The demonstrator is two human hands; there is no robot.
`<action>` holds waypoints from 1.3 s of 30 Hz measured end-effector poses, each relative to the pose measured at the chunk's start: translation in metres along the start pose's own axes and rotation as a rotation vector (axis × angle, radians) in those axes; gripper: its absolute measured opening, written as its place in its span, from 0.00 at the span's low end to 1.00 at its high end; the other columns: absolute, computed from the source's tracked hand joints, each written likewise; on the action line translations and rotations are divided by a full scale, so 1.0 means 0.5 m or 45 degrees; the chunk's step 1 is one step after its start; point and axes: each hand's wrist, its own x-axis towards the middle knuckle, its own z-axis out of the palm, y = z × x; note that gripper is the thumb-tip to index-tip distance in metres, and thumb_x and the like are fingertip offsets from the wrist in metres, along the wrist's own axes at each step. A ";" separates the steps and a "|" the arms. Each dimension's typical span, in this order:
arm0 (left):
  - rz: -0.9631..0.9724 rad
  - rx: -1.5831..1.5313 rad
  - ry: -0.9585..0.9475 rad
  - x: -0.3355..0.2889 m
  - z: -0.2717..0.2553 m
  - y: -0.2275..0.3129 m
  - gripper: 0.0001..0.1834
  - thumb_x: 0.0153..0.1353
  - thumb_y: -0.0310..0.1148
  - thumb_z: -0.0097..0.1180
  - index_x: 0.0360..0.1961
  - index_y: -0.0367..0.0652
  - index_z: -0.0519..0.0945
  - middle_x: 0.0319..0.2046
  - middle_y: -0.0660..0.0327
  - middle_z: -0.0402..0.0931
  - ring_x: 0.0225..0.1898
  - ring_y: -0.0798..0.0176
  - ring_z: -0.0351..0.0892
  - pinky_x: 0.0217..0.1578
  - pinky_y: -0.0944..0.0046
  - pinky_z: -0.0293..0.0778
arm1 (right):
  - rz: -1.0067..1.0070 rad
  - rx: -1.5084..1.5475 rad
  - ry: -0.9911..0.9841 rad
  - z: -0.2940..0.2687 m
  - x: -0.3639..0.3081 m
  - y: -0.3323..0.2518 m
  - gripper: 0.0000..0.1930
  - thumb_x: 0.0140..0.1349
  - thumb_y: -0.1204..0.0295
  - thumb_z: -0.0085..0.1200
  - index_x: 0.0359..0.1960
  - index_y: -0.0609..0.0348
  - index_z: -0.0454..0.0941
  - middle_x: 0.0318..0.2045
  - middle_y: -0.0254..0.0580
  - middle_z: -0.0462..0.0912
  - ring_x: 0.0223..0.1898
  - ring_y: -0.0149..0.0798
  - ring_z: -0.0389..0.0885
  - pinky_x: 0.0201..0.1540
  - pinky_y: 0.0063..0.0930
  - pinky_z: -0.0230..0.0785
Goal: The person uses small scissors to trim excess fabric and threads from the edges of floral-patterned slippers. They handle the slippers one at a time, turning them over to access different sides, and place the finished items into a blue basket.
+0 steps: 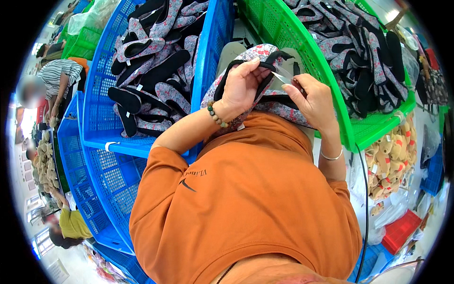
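A floral slipper (pixel 266 50) with black edging is held up over my lap. My left hand (pixel 240 87) is closed on its black edge, thumb and fingers pinched together. My right hand (pixel 309 102) grips small pointed snips (pixel 282 77). Their bright metal tip reaches the slipper's black trim beside my left fingers; most of the handle is hidden in my right hand. Below, more floral fabric with a black opening (pixel 283 99) lies across my lap, under my wrists.
On my left stands a blue basket (pixel 201 61) heaped with floral slippers (pixel 163 66). A green basket (pixel 326 90) on my right holds more slippers (pixel 352 61). Tan plush toys (pixel 390 158) are piled beyond it. A black cable (pixel 365 203) runs down at my right. Other people work at far left.
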 end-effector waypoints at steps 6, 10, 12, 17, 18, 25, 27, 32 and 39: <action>0.049 0.078 0.051 0.000 -0.017 -0.017 0.10 0.61 0.30 0.51 0.39 0.35 0.78 0.37 0.57 0.79 0.38 0.65 0.76 0.46 0.65 0.71 | 0.130 -0.142 -0.135 -0.018 0.005 -0.001 0.16 0.57 0.62 0.58 0.28 0.67 0.77 0.18 0.47 0.74 0.17 0.38 0.70 0.21 0.28 0.61; 0.063 0.161 -0.013 0.000 -0.025 -0.021 0.14 0.63 0.33 0.47 0.46 0.36 0.76 0.41 0.58 0.78 0.42 0.64 0.75 0.48 0.62 0.69 | 0.226 -0.083 -0.171 -0.020 0.004 0.001 0.17 0.58 0.61 0.57 0.28 0.67 0.78 0.16 0.45 0.72 0.16 0.34 0.67 0.20 0.27 0.58; 0.078 0.172 -0.012 -0.003 -0.020 -0.021 0.14 0.63 0.33 0.47 0.46 0.36 0.76 0.41 0.58 0.78 0.41 0.64 0.76 0.47 0.62 0.70 | 0.166 -0.080 -0.166 -0.018 0.007 0.006 0.17 0.59 0.61 0.56 0.29 0.67 0.78 0.15 0.44 0.71 0.16 0.32 0.67 0.20 0.27 0.58; 0.057 0.106 0.021 -0.011 -0.013 -0.017 0.10 0.62 0.30 0.50 0.39 0.34 0.78 0.36 0.57 0.79 0.38 0.65 0.77 0.46 0.64 0.71 | 0.194 0.029 -0.193 -0.018 0.012 0.009 0.16 0.60 0.62 0.55 0.29 0.67 0.78 0.14 0.43 0.71 0.16 0.30 0.65 0.20 0.26 0.57; 0.052 0.113 0.025 -0.014 -0.009 -0.016 0.10 0.62 0.30 0.50 0.39 0.34 0.78 0.36 0.57 0.79 0.38 0.64 0.77 0.46 0.64 0.71 | 0.200 0.018 -0.215 -0.019 0.012 0.015 0.16 0.60 0.62 0.55 0.29 0.67 0.78 0.15 0.43 0.71 0.16 0.30 0.65 0.20 0.26 0.57; 0.030 0.137 -0.012 -0.025 -0.003 -0.023 0.11 0.62 0.31 0.49 0.39 0.33 0.78 0.36 0.56 0.79 0.38 0.64 0.77 0.46 0.64 0.71 | 0.027 0.074 -0.185 -0.016 0.028 0.013 0.19 0.57 0.57 0.58 0.22 0.64 0.76 0.14 0.48 0.71 0.15 0.41 0.67 0.19 0.33 0.58; 0.019 0.145 -0.008 -0.029 -0.002 -0.022 0.12 0.63 0.31 0.49 0.40 0.33 0.78 0.37 0.56 0.79 0.39 0.64 0.77 0.46 0.64 0.71 | 0.026 0.006 -0.194 -0.030 0.030 0.011 0.19 0.56 0.57 0.59 0.21 0.63 0.75 0.14 0.47 0.71 0.15 0.42 0.68 0.20 0.32 0.59; 0.010 0.174 -0.036 -0.032 0.000 -0.022 0.13 0.63 0.32 0.48 0.41 0.32 0.77 0.38 0.55 0.79 0.40 0.64 0.77 0.47 0.63 0.71 | -0.028 -0.067 -0.175 -0.046 0.030 0.033 0.19 0.55 0.58 0.60 0.21 0.63 0.75 0.14 0.45 0.71 0.15 0.42 0.68 0.20 0.32 0.59; 0.037 0.179 -0.064 -0.037 0.007 -0.025 0.13 0.63 0.31 0.48 0.41 0.31 0.77 0.39 0.54 0.79 0.41 0.63 0.77 0.49 0.62 0.70 | -0.074 0.015 -0.160 -0.039 0.029 0.037 0.19 0.55 0.58 0.59 0.22 0.63 0.75 0.16 0.45 0.72 0.17 0.42 0.69 0.21 0.32 0.61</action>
